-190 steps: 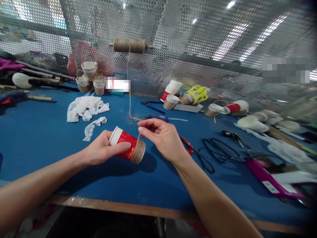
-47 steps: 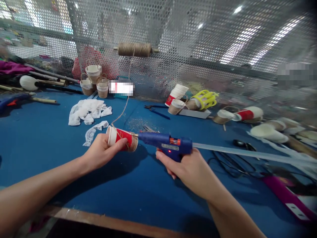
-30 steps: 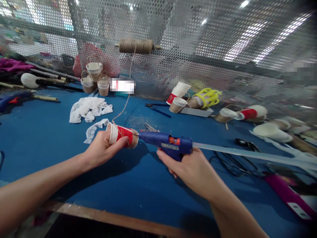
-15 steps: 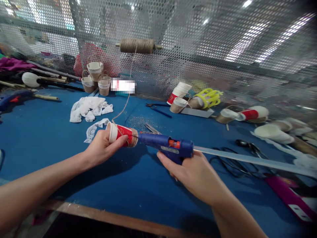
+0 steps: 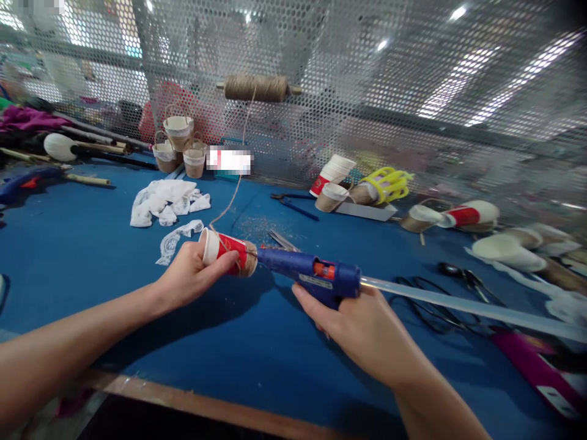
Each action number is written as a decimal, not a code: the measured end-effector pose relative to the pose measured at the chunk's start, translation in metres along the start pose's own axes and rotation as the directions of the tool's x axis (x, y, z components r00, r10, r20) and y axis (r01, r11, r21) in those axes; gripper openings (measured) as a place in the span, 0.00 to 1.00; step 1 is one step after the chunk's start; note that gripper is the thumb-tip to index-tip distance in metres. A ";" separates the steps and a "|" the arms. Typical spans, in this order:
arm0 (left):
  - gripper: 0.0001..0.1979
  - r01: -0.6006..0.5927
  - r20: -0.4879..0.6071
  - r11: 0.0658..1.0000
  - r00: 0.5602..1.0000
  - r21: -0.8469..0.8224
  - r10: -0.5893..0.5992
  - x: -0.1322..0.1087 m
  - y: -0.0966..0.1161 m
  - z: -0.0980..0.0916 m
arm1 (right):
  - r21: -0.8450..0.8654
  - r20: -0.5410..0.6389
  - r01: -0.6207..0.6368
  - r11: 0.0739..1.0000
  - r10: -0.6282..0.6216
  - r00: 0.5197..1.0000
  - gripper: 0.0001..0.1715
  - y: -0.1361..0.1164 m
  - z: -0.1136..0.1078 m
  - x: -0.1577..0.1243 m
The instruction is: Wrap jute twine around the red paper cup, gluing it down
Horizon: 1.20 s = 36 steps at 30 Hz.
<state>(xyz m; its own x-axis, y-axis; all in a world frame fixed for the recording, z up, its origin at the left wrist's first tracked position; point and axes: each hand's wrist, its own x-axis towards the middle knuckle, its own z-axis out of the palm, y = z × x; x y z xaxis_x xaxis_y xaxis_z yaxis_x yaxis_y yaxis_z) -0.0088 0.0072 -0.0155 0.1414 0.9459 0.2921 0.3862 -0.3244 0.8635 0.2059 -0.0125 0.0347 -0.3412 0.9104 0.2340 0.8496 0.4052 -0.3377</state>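
My left hand is closed around a red and white paper cup lying on its side, its base end wrapped in brown twine. A strand of twine runs from the cup up to a spool on the mesh. In my right hand is a blue glue gun, a long clear glue stick sticking out of its back. The gun's nozzle is at the twine-wrapped end of the cup; whether it touches is too small to tell.
White lace lies behind my left hand. Beyond the gun are scissors and pliers. Twine-wrapped cups stand at the back left; stacked paper cups lean at the back. Black cables lie right.
The view has shifted slightly. The cup and glue gun appear a little further right and lower, still held in the same way.
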 end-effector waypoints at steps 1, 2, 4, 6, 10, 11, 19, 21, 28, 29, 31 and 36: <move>0.15 0.015 -0.009 1.000 1.000 -0.012 -0.015 0.001 0.000 0.000 | -0.009 -0.005 0.014 1.000 -0.014 1.000 0.11 0.000 0.000 0.000; 0.15 0.032 -0.020 0.999 0.999 -0.026 -0.032 0.001 0.000 0.000 | -0.015 -0.011 0.031 0.999 -0.031 0.999 0.11 -0.001 0.000 0.000; 0.15 0.069 -0.027 0.995 0.997 -0.066 -0.071 0.003 0.000 0.001 | -0.023 -0.027 0.055 0.998 -0.056 0.998 0.11 -0.002 0.000 -0.001; 0.15 0.115 -0.025 0.987 0.993 -0.114 -0.119 0.004 0.000 0.002 | -0.047 -0.020 0.077 0.996 -0.078 0.997 0.11 -0.003 -0.002 -0.001; 0.14 0.188 -0.012 0.962 0.981 -0.199 -0.195 0.004 0.001 0.002 | -0.142 0.008 0.167 0.976 -0.168 0.986 0.14 -0.001 -0.007 -0.001; 0.14 0.201 -0.009 0.957 0.978 -0.211 -0.208 0.004 0.001 0.002 | -0.170 0.010 0.208 0.963 -0.210 0.978 0.14 0.000 -0.007 -0.001; 0.14 0.252 -0.015 0.936 0.964 -0.246 -0.264 0.005 -0.004 0.002 | -0.124 0.027 0.118 0.985 -0.116 0.993 0.13 0.002 0.000 -0.006; 0.15 0.255 -0.013 0.934 0.964 -0.249 -0.267 0.005 -0.004 0.002 | -0.085 0.026 0.037 0.996 -0.035 0.999 0.12 0.001 0.003 -0.007; 0.13 0.195 -0.001 0.957 0.980 -0.214 -0.200 0.003 0.003 0.003 | -0.126 -0.002 0.091 0.988 -0.092 0.996 0.13 0.001 0.001 -0.003; 0.13 0.186 0.002 0.961 0.982 -0.205 -0.190 0.003 0.004 0.003 | -0.134 -0.011 0.101 0.986 -0.103 0.995 0.13 0.000 0.000 -0.002; 0.14 0.189 0.000 0.965 0.981 -0.183 -0.193 0.002 0.004 0.003 | -0.169 -0.014 0.143 0.975 -0.147 0.989 0.14 -0.001 -0.002 -0.001; 0.13 0.236 0.018 0.939 0.971 -0.249 -0.239 0.003 0.002 0.003 | -0.306 0.005 0.351 0.885 -0.367 0.930 0.18 0.006 -0.002 -0.002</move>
<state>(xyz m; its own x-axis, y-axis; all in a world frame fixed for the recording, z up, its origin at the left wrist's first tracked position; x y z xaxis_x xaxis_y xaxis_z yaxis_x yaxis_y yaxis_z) -0.0044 0.0097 -0.0143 0.0615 0.9957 0.0697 0.1688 -0.0792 0.9825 0.2124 -0.0122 0.0337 -0.6313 0.6984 0.3373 0.7552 0.6525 0.0625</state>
